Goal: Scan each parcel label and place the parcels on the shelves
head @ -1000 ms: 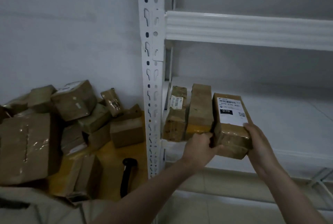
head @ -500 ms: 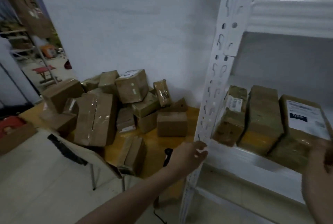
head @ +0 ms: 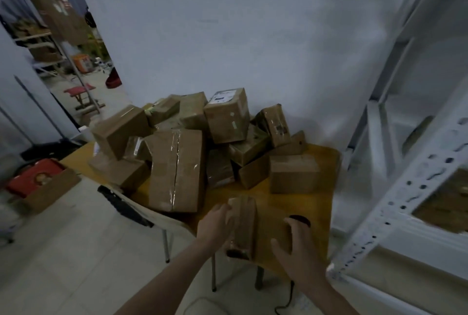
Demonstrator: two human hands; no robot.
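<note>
A small taped cardboard parcel [head: 244, 227] lies at the front of the yellow table [head: 321, 203]. My left hand [head: 214, 227] grips its left side. My right hand [head: 295, 246] hovers with spread fingers over the black barcode scanner [head: 300, 221], whose head shows just beyond my fingertips; whether the hand touches it is unclear. Behind them sits a heap of several brown parcels [head: 177, 170]. At the right stands the white shelf rack [head: 395, 203] with parcels [head: 445, 203] on its shelf.
A chair back [head: 131, 209] stands against the table's left front. An open box with red contents [head: 38, 183] lies on the tiled floor at the left. A doorway at the far left shows another room. The scanner's cable [head: 286, 302] hangs below the table.
My view has swung left from the shelf to the table. Both hands left the shelved parcel; my left hand took hold of a parcel on the table, my right moved over the scanner.
</note>
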